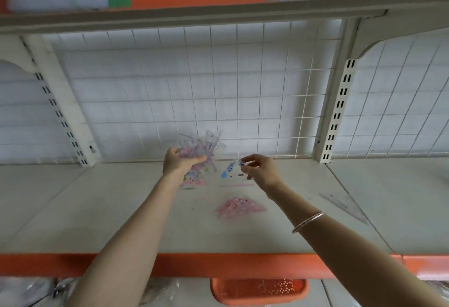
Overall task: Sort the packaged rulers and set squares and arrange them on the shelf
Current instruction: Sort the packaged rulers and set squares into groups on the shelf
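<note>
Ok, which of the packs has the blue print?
The single pack pinched by the right hand. The pink pack lies on the shelf; the left hand grips a mixed bundle.

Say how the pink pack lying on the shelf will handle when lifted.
The pink pack looks thin and flat, so probably light. Its clear wrap is likely slippery; the plastic pieces inside should keep it fairly stiff. Flush on the shelf, it may need sliding to catch an edge.

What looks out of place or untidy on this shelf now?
A clear set square lies alone and askew on the shelf, far right of the pink packets. The bundle in the left hand is fanned unevenly; the right hand pinches one blue-printed packet. Nothing looks spilled or broken.
</note>
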Action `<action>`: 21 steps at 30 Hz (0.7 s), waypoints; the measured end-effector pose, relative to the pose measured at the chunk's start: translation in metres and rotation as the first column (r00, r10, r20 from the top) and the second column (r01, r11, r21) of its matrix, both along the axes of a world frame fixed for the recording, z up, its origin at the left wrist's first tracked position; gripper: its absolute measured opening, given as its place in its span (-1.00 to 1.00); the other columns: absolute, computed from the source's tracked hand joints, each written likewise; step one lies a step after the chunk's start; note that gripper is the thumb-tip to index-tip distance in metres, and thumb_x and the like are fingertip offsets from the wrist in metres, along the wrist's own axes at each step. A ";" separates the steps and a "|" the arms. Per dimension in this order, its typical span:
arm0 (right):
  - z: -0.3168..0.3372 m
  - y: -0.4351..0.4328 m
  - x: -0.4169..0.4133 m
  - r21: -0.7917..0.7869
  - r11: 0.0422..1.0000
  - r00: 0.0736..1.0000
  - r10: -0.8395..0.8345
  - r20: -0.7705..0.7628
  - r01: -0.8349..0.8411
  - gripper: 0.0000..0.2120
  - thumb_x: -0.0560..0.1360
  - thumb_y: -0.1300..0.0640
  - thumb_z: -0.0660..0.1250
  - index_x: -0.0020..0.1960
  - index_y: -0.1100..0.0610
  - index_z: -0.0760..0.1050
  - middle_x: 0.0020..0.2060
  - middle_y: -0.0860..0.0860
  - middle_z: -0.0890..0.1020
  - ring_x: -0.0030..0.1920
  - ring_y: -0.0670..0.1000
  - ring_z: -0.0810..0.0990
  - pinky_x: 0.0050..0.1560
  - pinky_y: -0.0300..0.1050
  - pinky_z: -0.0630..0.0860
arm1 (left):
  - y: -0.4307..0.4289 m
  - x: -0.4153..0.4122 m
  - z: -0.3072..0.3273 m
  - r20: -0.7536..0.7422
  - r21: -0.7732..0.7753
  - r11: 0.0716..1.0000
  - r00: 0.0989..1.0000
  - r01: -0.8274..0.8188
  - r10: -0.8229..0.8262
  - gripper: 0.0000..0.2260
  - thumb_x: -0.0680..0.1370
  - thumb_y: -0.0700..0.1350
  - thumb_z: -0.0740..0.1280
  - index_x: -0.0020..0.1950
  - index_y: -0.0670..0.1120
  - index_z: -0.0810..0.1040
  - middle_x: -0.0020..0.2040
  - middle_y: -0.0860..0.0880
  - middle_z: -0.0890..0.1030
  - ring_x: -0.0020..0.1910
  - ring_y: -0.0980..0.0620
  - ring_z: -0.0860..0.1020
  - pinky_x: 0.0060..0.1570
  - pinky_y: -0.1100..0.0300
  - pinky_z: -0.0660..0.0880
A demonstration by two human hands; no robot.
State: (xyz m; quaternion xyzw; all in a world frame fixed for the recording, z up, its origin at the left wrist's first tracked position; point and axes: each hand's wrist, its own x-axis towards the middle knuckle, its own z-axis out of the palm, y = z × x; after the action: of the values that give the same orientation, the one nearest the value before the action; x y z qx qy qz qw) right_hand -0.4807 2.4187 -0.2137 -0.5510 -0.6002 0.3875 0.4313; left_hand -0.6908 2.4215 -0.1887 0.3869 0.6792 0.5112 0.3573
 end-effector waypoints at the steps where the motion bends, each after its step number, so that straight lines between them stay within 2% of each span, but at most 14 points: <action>1: -0.001 -0.002 -0.013 -0.009 1.000 1.000 0.022 -0.003 -0.022 -0.85 0.45 0.30 0.36 0.00 0.15 0.58 -0.27 0.08 0.61 -0.40 -0.05 0.51 -0.24 -0.18 0.51 | -0.002 -0.011 0.001 0.004 0.001 1.000 1.000 -0.019 0.019 -0.20 0.29 -0.09 0.61 0.41 -0.17 0.28 0.37 -0.10 0.40 0.03 0.00 0.40 -0.10 0.12 0.40; 7: -0.009 -0.015 -0.082 -0.086 0.987 0.984 0.146 0.100 -0.138 -0.86 0.41 0.30 0.41 -0.07 0.12 0.61 -0.30 0.06 0.61 -0.37 -0.08 0.50 -0.22 -0.21 0.48 | -0.017 -0.061 0.003 0.049 0.027 0.997 0.996 -0.071 0.070 -0.26 0.31 -0.10 0.59 0.38 -0.19 0.30 0.32 -0.11 0.44 0.03 -0.01 0.44 -0.14 0.14 0.43; 10: -0.012 -0.023 -0.109 -0.148 0.970 0.968 0.213 0.133 -0.193 -0.87 0.39 0.32 0.42 -0.06 0.21 0.62 -0.30 0.09 0.61 -0.41 -0.10 0.49 -0.40 -0.36 0.42 | -0.024 -0.079 0.001 0.058 0.048 0.995 0.994 -0.091 0.089 -0.28 0.32 -0.10 0.59 0.36 -0.19 0.32 0.31 -0.11 0.45 0.05 -0.02 0.46 -0.10 0.12 0.47; 14: -0.015 -0.031 -0.132 -0.229 0.940 0.933 0.301 0.199 -0.254 -0.89 0.33 0.30 0.47 -0.14 0.19 0.62 -0.27 0.09 0.62 -0.31 -0.08 0.51 -0.31 -0.28 0.44 | -0.029 -0.095 -0.003 0.075 0.047 0.995 0.994 -0.089 0.086 -0.29 0.31 -0.11 0.59 0.36 -0.18 0.33 0.32 -0.10 0.45 0.09 -0.05 0.48 -0.01 0.05 0.52; 18: -0.017 -0.034 -0.138 -0.200 0.951 0.879 0.296 0.373 -0.236 -0.82 0.32 0.25 0.51 -0.09 0.24 0.66 -0.33 0.01 0.58 -0.36 -0.15 0.46 -0.36 -0.34 0.38 | -0.033 -0.106 -0.009 0.134 0.051 0.995 0.988 -0.081 0.073 -0.31 0.31 -0.12 0.59 0.34 -0.16 0.35 0.26 -0.06 0.48 0.06 -0.03 0.47 0.04 0.05 0.50; 21: -0.018 -0.035 -0.137 -0.160 0.964 0.877 0.259 0.404 -0.211 -0.80 0.29 0.22 0.54 -0.10 0.23 0.67 -0.31 0.02 0.60 -0.38 -0.18 0.47 -0.42 -0.39 0.34 | -0.035 -0.107 -0.010 0.181 0.044 0.997 0.982 -0.064 0.055 -0.31 0.31 -0.12 0.60 0.34 -0.16 0.35 0.19 -0.03 0.48 0.08 -0.05 0.50 0.05 0.04 0.51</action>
State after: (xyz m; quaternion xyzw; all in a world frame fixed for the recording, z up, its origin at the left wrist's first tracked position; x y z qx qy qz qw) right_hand -0.6181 2.3836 -0.2313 -0.5679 -0.7188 0.3418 0.2100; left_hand -0.7981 2.3867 -0.1989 0.3274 0.6424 0.5714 0.3919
